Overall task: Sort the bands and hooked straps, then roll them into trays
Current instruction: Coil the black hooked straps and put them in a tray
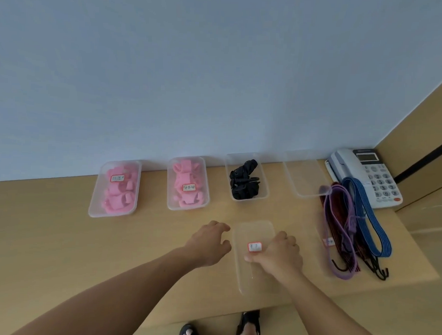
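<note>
**Labelled tray held at counter's front**

The empty labelled tray [252, 233] sits on the counter [49, 236]. The right hand [279, 254] grips its 3 o'clock rim, thumb pressed inside. The left hand [209, 242] is at 9 o'clock, fingers loosely curled and holding nothing. The hooked straps [351, 222] lie further out at 3 o'clock.

Both forearms [115, 286] were bare behind the left hand [208, 244] and right hand [278, 254]; below the hands, black strapped open-toed sandals [251, 317] were worn.
</note>
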A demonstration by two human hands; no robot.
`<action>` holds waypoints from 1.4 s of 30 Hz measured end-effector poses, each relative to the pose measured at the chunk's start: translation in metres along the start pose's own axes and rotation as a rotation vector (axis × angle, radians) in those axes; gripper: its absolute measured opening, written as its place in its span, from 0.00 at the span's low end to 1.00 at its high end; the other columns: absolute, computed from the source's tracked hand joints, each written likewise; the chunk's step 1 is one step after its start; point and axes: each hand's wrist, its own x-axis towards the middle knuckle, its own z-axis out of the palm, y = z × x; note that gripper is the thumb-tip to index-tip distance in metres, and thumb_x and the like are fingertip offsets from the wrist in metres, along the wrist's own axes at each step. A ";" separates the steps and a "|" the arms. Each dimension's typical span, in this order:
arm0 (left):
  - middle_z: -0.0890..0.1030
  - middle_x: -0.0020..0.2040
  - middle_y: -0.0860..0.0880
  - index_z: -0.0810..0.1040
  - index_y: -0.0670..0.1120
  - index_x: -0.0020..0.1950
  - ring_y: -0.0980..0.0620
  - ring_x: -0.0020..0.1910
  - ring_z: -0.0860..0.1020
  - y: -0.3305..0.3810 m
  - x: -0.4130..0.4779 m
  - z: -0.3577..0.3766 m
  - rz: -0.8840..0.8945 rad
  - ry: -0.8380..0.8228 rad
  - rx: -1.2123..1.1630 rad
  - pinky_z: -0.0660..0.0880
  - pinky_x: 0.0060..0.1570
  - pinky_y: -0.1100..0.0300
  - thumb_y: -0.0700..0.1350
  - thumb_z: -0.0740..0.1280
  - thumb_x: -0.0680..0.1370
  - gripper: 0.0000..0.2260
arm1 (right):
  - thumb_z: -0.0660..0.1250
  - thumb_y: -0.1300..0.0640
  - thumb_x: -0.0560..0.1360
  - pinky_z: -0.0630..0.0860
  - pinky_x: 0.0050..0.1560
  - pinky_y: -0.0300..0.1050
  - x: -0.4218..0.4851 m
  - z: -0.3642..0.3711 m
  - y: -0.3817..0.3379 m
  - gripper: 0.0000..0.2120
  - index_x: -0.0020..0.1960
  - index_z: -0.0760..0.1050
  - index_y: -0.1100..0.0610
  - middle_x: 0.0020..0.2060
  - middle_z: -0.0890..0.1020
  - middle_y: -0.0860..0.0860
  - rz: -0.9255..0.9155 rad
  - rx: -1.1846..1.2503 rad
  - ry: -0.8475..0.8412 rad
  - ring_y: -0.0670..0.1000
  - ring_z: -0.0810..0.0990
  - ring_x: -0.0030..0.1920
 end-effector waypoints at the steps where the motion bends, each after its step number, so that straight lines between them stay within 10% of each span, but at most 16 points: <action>1: 0.71 0.70 0.49 0.67 0.49 0.74 0.48 0.67 0.72 0.000 0.001 -0.001 -0.016 -0.011 -0.007 0.70 0.65 0.54 0.50 0.61 0.80 0.22 | 0.78 0.32 0.54 0.70 0.47 0.46 0.002 -0.001 0.001 0.47 0.63 0.65 0.56 0.60 0.70 0.53 -0.008 0.021 0.004 0.55 0.72 0.62; 7: 0.78 0.63 0.50 0.72 0.48 0.70 0.49 0.62 0.75 0.001 0.010 -0.018 -0.076 -0.104 -0.044 0.72 0.60 0.57 0.51 0.60 0.80 0.19 | 0.77 0.47 0.66 0.72 0.34 0.44 0.018 -0.034 0.003 0.19 0.42 0.70 0.57 0.37 0.81 0.51 -0.153 0.588 -0.241 0.52 0.79 0.34; 10: 0.81 0.58 0.49 0.78 0.46 0.60 0.49 0.56 0.78 0.006 0.019 -0.030 -0.090 -0.098 -0.089 0.76 0.57 0.54 0.50 0.60 0.80 0.14 | 0.77 0.56 0.68 0.69 0.27 0.41 0.025 -0.064 0.001 0.16 0.48 0.72 0.59 0.29 0.81 0.53 -0.234 0.773 -0.387 0.50 0.76 0.27; 16: 0.84 0.43 0.50 0.75 0.48 0.46 0.50 0.37 0.84 0.034 0.058 -0.060 -0.175 0.139 -0.389 0.75 0.36 0.61 0.49 0.59 0.80 0.09 | 0.77 0.56 0.69 0.66 0.22 0.40 0.063 -0.104 -0.045 0.13 0.46 0.75 0.58 0.27 0.78 0.49 -0.281 0.955 -0.198 0.48 0.76 0.24; 26: 0.78 0.37 0.51 0.72 0.49 0.39 0.51 0.37 0.76 0.035 0.138 -0.083 -0.372 0.350 -0.238 0.68 0.32 0.58 0.46 0.59 0.79 0.09 | 0.74 0.45 0.68 0.73 0.25 0.42 0.150 -0.097 -0.107 0.21 0.50 0.70 0.57 0.43 0.80 0.54 -0.320 0.757 -0.162 0.54 0.81 0.33; 31: 0.75 0.37 0.53 0.71 0.49 0.41 0.53 0.35 0.73 0.032 0.154 -0.072 -0.439 0.356 -0.171 0.66 0.31 0.60 0.45 0.57 0.81 0.09 | 0.61 0.39 0.77 0.69 0.35 0.46 0.166 -0.091 -0.108 0.17 0.49 0.67 0.53 0.39 0.77 0.48 -0.419 0.307 0.079 0.55 0.76 0.39; 42: 0.76 0.35 0.52 0.69 0.50 0.39 0.55 0.33 0.72 0.029 0.161 -0.057 -0.457 0.415 -0.288 0.66 0.31 0.62 0.46 0.60 0.80 0.10 | 0.60 0.37 0.76 0.65 0.32 0.43 0.183 -0.088 -0.105 0.18 0.52 0.68 0.51 0.35 0.72 0.42 -0.404 0.251 0.193 0.52 0.75 0.37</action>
